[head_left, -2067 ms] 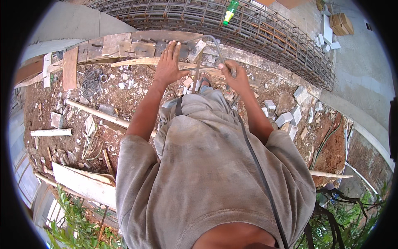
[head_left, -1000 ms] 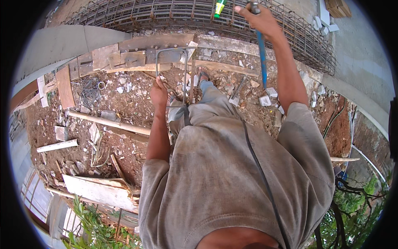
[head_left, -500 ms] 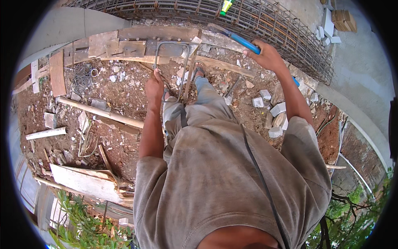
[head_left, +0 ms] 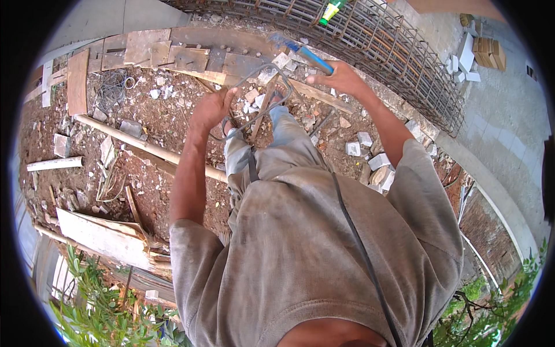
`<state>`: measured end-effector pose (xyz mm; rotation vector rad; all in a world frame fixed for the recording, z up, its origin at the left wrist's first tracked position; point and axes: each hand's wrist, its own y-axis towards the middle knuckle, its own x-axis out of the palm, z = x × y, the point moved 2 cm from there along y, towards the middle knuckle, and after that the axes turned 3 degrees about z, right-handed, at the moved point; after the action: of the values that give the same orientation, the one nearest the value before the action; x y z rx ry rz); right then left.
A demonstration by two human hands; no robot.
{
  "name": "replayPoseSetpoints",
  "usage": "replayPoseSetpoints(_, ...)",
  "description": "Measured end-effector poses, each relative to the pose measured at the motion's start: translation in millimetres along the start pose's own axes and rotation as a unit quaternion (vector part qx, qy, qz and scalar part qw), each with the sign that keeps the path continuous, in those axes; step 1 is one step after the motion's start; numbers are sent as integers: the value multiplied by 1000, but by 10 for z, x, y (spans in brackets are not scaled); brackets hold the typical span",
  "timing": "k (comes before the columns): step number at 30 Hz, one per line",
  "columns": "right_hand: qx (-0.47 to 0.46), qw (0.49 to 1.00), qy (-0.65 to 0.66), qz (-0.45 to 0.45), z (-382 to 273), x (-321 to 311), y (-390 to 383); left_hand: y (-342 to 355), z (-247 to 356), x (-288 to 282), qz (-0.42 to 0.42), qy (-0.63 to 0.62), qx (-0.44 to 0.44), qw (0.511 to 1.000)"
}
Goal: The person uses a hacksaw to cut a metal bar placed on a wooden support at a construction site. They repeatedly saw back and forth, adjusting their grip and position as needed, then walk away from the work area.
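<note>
My left hand [head_left: 215, 108] is closed on a rebar stirrup [head_left: 282, 74], a thin grey steel rod bent into a rectangular loop. The loop is tilted and reaches out over my feet. Farther off and to the right, my right hand [head_left: 342, 78] grips a blue-handled tool [head_left: 315, 59]. Its far end points up and left and is smeared by motion, so I cannot make out the head. The tool's tip hangs near the boards along the far edge, apart from the stirrup.
A long rebar cage [head_left: 399, 63] runs along the far right, with a green bottle [head_left: 330, 11] on it. Wooden boards [head_left: 147, 46] with upright pegs line the far edge. Broken white blocks [head_left: 378, 162], a pole [head_left: 133, 141] and tangled wire [head_left: 111, 89] lie on the rubble.
The stirrup has tilted over to the right as my left hand turned and rose slightly. My right hand has moved left with the blue-handled tool, closer to the stirrup.
</note>
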<state>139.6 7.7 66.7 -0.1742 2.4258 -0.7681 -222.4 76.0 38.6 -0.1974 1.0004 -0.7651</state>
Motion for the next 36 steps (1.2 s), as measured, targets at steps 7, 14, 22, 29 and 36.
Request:
replayPoseSetpoints(7,81,985,153,1,-136,980,-319,180,432,-601,-103,162,101,976)
replayPoseSetpoints(14,108,953,234,160,-254,1334,-248,403,552,-992,212,275,285,894)
replayPoseSetpoints(22,128,963,201,126,-264,1595,-28,92,-155,-621,317,246,205,893)
replayPoseSetpoints(29,129,931,314,137,-327,1727,7,242,-276,-545,124,388,192,893)
replayPoseSetpoints(36,110,971,85,196,-7,1126,-918,377,-187,-625,78,395,195,894)
